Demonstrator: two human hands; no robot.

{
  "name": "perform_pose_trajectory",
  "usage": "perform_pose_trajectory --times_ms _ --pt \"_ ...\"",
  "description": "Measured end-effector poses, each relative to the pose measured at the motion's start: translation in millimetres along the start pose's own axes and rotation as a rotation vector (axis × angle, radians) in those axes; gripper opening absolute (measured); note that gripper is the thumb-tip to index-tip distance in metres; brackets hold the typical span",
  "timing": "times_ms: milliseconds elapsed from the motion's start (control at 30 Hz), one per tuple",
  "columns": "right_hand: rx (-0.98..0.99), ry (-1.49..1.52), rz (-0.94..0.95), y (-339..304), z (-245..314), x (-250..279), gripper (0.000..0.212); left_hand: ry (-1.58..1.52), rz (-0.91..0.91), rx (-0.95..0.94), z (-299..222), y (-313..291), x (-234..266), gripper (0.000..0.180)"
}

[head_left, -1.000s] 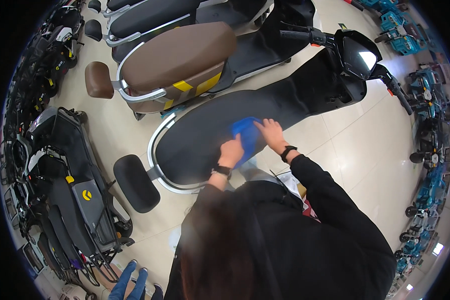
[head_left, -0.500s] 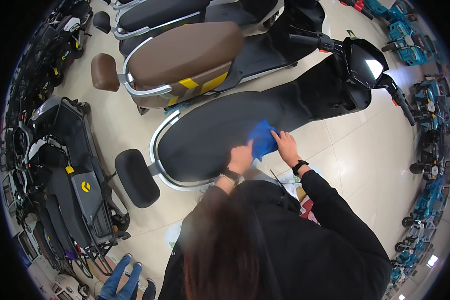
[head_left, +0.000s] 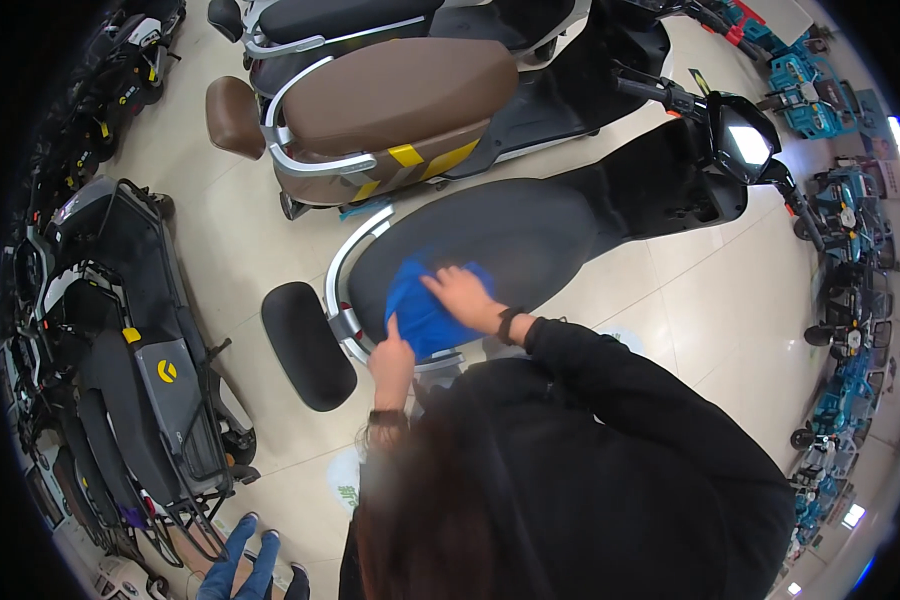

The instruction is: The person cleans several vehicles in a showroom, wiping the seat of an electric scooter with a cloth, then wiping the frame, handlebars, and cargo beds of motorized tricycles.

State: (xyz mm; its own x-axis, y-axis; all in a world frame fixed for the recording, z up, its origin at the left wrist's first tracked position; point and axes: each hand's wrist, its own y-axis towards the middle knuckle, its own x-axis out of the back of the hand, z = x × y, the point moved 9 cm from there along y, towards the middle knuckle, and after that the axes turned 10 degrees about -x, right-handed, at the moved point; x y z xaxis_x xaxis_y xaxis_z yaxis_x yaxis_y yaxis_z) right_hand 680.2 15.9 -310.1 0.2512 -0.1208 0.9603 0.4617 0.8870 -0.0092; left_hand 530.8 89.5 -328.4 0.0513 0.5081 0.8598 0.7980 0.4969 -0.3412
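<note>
Lying on the rear part of a black scooter seat (head_left: 530, 230), near the centre of the frame, the blue cloth (head_left: 422, 332) is spread in loose folds between and beneath the person's two bare hands. The right grip (head_left: 464, 298) lies over the upper right portion of the cloth, fingers extended and pointing toward the upper left; some blur is noted, and whether a fold is pinched under the palm cannot be told. The left grip (head_left: 392, 362) is at the lower left edge of the cloth, one digit straight and touching the fabric. The remaining digits are not clearly shown, so whether this side is closed on the material cannot be told. Dark bands are worn at both wrists, below black sleeves.

A silver rail (head_left: 334, 286) curves around the rear of the seat, just left of the cloth. A black backrest pad (head_left: 308, 345) sits beyond the rail, left of the left grip. The scooter's mirror (head_left: 745, 145) is at the upper right.

Parallel to this unit, toward the top of the frame, stands a scooter with a brown seat (head_left: 400, 95) and yellow stripes. A dark grey vehicle (head_left: 175, 390) occupies the left side; jeans-clad legs (head_left: 232, 558) appear at lower left. Teal vehicles (head_left: 838, 405) line the right edge.
</note>
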Motion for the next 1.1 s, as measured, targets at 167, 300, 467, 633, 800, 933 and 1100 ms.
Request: perform_pose_trajectory --times_ms 167,300,467,633,800,933,1100 --pt "0.122 0.051 0.058 12 72 -14 0.044 0.006 0.083 0.173 40 -50 -9 0.065" --pt "0.197 0.027 0.060 18 81 -9 0.044 0.005 0.052 0.195 38 -53 -17 0.066" --pt "0.282 -0.054 0.023 7 58 1 0.043 -0.018 -0.105 0.237 20 -30 -7 0.068" --pt "0.191 -0.046 -0.016 -15 -34 15 0.042 0.026 -0.079 0.116 -54 23 -24 0.067" --pt "0.039 -0.073 -0.079 -43 -140 38 0.039 0.160 -0.029 -0.025 -148 68 -73 0.060" --pt "-0.116 -0.123 -0.080 -87 -244 58 0.043 0.189 -0.003 -0.216 -253 109 -121 0.061" --pt "-0.230 -0.085 -0.041 -139 -307 84 0.056 0.212 -0.055 -0.406 -329 122 -149 0.061"
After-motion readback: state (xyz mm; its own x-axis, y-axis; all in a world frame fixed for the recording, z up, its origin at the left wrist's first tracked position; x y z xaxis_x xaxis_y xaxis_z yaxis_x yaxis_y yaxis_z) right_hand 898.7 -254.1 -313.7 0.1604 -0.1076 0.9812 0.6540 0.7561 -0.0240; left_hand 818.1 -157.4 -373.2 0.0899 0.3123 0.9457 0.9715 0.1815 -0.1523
